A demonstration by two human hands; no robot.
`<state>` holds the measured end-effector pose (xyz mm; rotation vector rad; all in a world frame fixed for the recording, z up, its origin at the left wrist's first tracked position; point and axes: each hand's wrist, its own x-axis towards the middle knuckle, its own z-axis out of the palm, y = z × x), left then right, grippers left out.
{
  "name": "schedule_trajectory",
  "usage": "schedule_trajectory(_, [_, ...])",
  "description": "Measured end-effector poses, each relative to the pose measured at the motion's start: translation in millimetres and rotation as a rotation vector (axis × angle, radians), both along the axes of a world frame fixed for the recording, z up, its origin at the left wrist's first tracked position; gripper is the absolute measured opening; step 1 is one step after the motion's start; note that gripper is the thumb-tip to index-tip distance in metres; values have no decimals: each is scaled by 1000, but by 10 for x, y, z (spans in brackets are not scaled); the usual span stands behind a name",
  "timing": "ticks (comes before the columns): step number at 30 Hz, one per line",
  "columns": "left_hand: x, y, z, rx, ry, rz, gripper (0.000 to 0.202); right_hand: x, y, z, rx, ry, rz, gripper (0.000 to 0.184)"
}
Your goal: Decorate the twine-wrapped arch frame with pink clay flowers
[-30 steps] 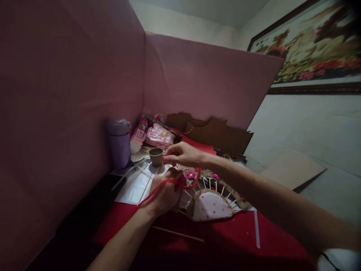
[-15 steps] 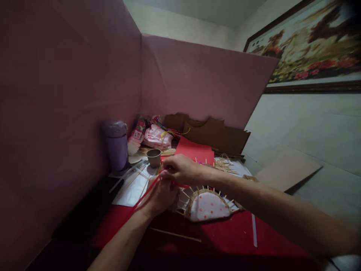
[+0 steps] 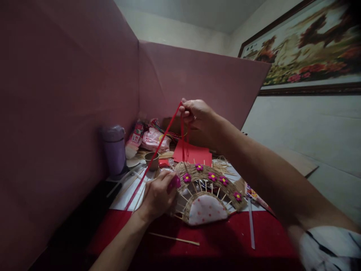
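Observation:
A fan-shaped woven craft (image 3: pixel 208 188) with wooden spokes, pink flowers and a white dotted centre lies on the red cloth (image 3: pixel 225 241). My left hand (image 3: pixel 159 195) is closed on its left edge, holding it down. My right hand (image 3: pixel 197 114) is raised above it, pinching a red ribbon (image 3: pixel 158 150). The ribbon runs taut from my right fingers down past my left wrist, and a loop of it hangs to the craft's rim.
Pink panels (image 3: pixel 70 94) wall the table at left and back. A purple tumbler (image 3: pixel 114 148), a small brown cup (image 3: pixel 151 160), pink packets (image 3: pixel 153 137), red paper (image 3: pixel 193 153), brown cardboard and loose sticks (image 3: pixel 175 239) crowd the surface. A framed picture (image 3: pixel 304 52) hangs at right.
My right hand has risen from the craft's rim to well above it, pulling the red ribbon up and taut. The flowered rim of the craft has come back into sight.

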<state>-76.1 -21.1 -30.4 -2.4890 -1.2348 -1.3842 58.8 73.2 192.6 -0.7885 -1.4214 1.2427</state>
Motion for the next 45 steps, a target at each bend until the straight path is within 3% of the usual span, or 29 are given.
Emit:
schedule_trajectory(5, [-17,1,4,47,-62,-58,41,109,282,361,102,126,-173,29])
schedule_trajectory(14, [-3,-45,40,42,25,-76,43,297,638,534,202,206,-416,20])
schedule_trajectory(21, [-17,-45,33,46,11,-91,45,345,740,797,427,213,-436,15])
schedule_trajectory(27, [-13,-54,13,50,-27,-62,44,316,791,898,549,176,-448,13])
schedule_trajectory(29, [-25,-55,14,70,-76,15,42,303,800,919,588,174,-462,12])
schedule_trajectory(32, [-83,-29,37,55,-101,358,40,278,780,944,628,162,-453,10])
schedule_trajectory(34, [-147,3,65,-39,-10,633,37,252,745,949,626,140,-421,9])
schedule_trajectory(37, [-253,51,101,-254,197,855,28,190,680,931,604,101,-352,10])
schedule_trajectory(41, [-324,72,115,-394,301,883,24,83,594,904,586,74,-277,12])
schedule_trajectory(45, [-298,67,122,-342,159,762,26,-5,518,909,570,82,-224,14])
